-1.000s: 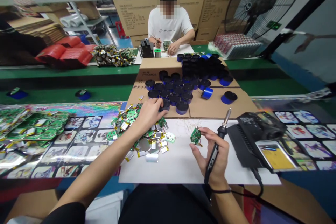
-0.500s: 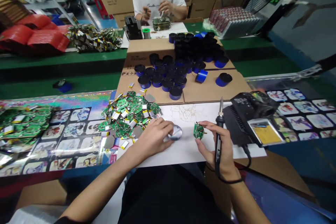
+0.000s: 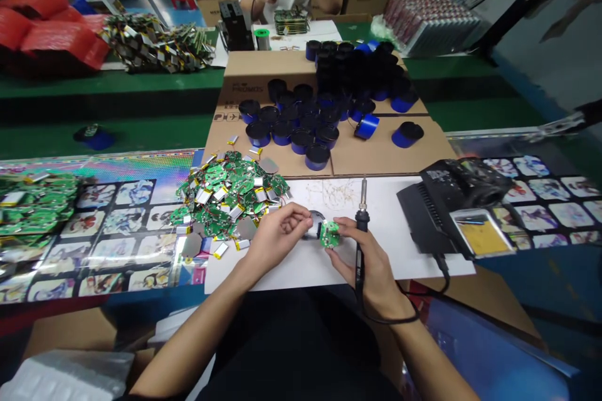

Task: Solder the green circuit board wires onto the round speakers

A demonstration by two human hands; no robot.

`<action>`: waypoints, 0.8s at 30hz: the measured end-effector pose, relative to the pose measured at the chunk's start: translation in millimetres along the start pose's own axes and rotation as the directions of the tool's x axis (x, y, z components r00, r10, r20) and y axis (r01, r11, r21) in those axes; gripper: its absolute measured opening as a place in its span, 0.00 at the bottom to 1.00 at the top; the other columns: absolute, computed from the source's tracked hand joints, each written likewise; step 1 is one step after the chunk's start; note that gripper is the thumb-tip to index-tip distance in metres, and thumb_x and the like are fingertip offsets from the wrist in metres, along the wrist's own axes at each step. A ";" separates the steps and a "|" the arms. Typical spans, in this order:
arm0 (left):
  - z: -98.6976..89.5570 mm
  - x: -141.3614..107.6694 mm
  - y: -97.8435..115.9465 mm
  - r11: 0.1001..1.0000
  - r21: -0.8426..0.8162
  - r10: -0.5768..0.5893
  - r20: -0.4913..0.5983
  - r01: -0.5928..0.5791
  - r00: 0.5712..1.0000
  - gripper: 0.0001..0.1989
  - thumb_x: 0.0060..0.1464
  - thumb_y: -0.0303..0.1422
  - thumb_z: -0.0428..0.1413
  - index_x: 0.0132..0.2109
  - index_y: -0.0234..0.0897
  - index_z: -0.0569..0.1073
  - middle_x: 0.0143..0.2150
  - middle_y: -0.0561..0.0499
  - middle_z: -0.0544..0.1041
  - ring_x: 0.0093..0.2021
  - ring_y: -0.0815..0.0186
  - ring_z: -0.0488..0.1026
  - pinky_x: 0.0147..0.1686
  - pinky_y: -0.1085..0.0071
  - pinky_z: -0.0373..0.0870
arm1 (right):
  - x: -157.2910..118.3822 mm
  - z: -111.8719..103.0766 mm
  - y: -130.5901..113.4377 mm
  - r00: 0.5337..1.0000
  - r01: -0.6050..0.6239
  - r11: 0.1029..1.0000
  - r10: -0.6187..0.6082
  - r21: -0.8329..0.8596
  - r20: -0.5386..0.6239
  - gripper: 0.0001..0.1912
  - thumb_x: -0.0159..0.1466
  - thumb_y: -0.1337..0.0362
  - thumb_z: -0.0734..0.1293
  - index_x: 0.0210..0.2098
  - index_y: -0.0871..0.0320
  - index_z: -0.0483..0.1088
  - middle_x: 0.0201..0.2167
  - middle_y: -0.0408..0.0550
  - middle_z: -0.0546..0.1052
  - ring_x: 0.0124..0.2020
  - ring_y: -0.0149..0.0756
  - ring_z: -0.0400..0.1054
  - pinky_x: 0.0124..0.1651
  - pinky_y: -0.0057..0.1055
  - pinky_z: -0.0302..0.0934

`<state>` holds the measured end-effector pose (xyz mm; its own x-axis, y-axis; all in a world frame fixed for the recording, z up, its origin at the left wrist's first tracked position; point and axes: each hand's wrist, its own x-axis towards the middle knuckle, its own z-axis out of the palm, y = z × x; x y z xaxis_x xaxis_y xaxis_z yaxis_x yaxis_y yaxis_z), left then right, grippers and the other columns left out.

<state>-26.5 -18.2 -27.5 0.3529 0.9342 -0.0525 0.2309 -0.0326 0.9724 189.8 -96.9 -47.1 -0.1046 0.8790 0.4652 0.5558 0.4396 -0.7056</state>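
Pinching the green round circuit board point(image 3: 330, 234) at your right fingertips, your right hand point(image 3: 374, 269) also clamps a slim black soldering iron point(image 3: 360, 250); your left hand point(image 3: 275, 243) closes on a shiny round metal disc point(image 3: 316, 215) just beside the board.

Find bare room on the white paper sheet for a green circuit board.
Bare paper lies between the right hand and black soldering station. Left of it, the green circuit-board heap crowds the sheet.
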 end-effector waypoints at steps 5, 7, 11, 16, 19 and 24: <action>-7.4 -14.4 -2.5 0.947 -0.307 -0.103 -0.015 0.093 0.995 0.17 0.61 0.46 0.68 0.41 0.35 0.78 0.31 0.51 0.79 0.29 0.70 0.74 0.31 0.75 0.72 | 14.3 15.2 -2.5 0.988 0.117 0.989 -0.107 -0.085 0.113 0.27 0.68 0.71 0.73 0.63 0.50 0.67 0.55 0.55 0.81 0.56 0.48 0.78 0.56 0.50 0.77; -7.3 -16.8 -3.1 0.945 -0.316 -0.098 -0.023 0.086 0.995 0.19 0.62 0.48 0.67 0.40 0.35 0.78 0.30 0.52 0.78 0.28 0.71 0.73 0.31 0.75 0.72 | 19.8 18.3 -1.7 0.981 0.162 0.975 -0.143 -0.151 0.131 0.25 0.67 0.71 0.73 0.61 0.50 0.68 0.54 0.54 0.83 0.56 0.51 0.76 0.56 0.53 0.74; -3.6 -16.7 -6.7 0.954 -0.292 -0.092 -0.059 0.071 0.994 0.20 0.61 0.50 0.68 0.40 0.35 0.80 0.34 0.49 0.80 0.31 0.70 0.74 0.34 0.74 0.72 | 24.6 17.3 -1.0 0.987 0.142 0.968 -0.122 -0.207 0.108 0.25 0.66 0.71 0.73 0.60 0.50 0.69 0.50 0.53 0.83 0.53 0.52 0.74 0.55 0.54 0.71; -0.5 -15.1 -11.6 0.968 -0.248 -0.056 -0.044 0.044 0.997 0.17 0.64 0.47 0.67 0.43 0.36 0.82 0.35 0.49 0.81 0.35 0.67 0.76 0.37 0.72 0.72 | 25.8 12.6 -3.0 0.992 0.075 0.989 -0.062 -0.124 0.111 0.25 0.66 0.68 0.76 0.60 0.48 0.69 0.53 0.52 0.83 0.54 0.51 0.75 0.56 0.53 0.71; 0.0 -15.0 -12.8 0.982 -0.190 -0.022 -0.036 0.015 0.999 0.15 0.65 0.46 0.66 0.43 0.37 0.83 0.38 0.47 0.81 0.37 0.65 0.76 0.37 0.70 0.72 | 28.7 13.2 -6.8 0.999 -0.023 1.000 0.023 0.012 0.030 0.21 0.68 0.68 0.74 0.57 0.48 0.70 0.52 0.50 0.83 0.54 0.47 0.77 0.57 0.50 0.73; -0.1 -13.6 -12.1 0.994 -0.105 0.021 -0.022 -0.023 1.000 0.15 0.66 0.46 0.64 0.43 0.38 0.84 0.40 0.46 0.82 0.38 0.63 0.77 0.37 0.69 0.72 | 38.7 21.7 -16.8 0.979 -0.181 0.960 0.197 0.213 -0.055 0.13 0.70 0.68 0.73 0.51 0.49 0.72 0.43 0.45 0.83 0.47 0.40 0.81 0.51 0.39 0.77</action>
<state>-34.1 -30.5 -38.6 0.3375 0.9409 -0.0270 0.1259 -0.0167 0.9919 158.5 -66.2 -28.8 0.0519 0.9368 0.3460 0.3771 0.3024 -0.8754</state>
